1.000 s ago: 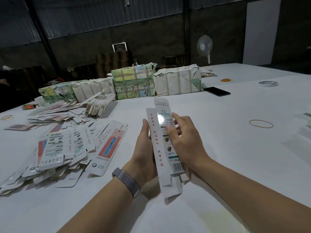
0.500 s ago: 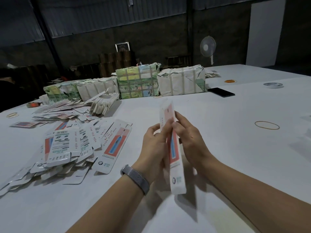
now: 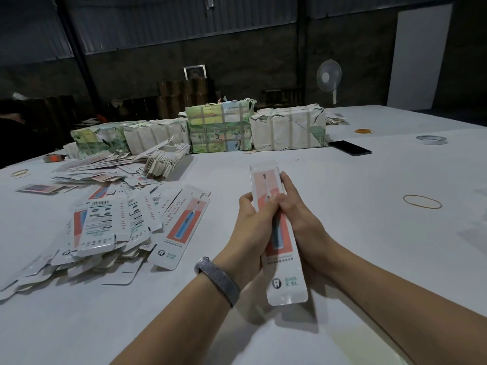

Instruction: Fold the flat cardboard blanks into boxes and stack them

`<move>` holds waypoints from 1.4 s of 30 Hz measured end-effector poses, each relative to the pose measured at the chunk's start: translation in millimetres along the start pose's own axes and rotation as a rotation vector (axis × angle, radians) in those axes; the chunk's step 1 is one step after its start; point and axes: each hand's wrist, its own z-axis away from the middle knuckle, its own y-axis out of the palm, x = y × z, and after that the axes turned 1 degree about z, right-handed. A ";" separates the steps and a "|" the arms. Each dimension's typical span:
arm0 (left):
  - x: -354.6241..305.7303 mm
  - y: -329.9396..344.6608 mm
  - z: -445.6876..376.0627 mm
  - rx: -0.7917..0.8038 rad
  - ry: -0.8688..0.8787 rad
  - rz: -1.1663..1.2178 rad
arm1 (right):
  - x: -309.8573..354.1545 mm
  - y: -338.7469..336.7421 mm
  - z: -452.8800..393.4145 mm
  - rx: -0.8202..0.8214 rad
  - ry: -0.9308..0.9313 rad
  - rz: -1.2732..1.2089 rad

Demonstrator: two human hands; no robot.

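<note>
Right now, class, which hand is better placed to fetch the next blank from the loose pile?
Left: the left hand is nearer the pile, which lies on its side; both hands grip the box.

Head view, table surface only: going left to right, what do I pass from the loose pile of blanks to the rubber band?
pile of flat blanks → left hand → blank being folded → right hand → rubber band. Both hands grip the one blank.

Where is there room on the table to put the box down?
Bare table lies right of the hands, between the box and the rubber band, and up to the phone. The near edge is bare too. The left is crowded with loose flat blanks.
</note>
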 end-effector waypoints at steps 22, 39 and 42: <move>-12.6 -13.7 0.9 -0.023 0.513 -0.347 | 11.5 0.5 3.0 -0.030 -0.211 0.223; -11.4 -10.8 2.4 0.076 0.494 -0.295 | 17.4 -7.8 -3.7 -0.136 -0.228 0.098; -9.2 -10.8 0.8 0.098 0.449 -0.281 | 15.8 -9.9 -3.4 -0.145 -0.182 0.057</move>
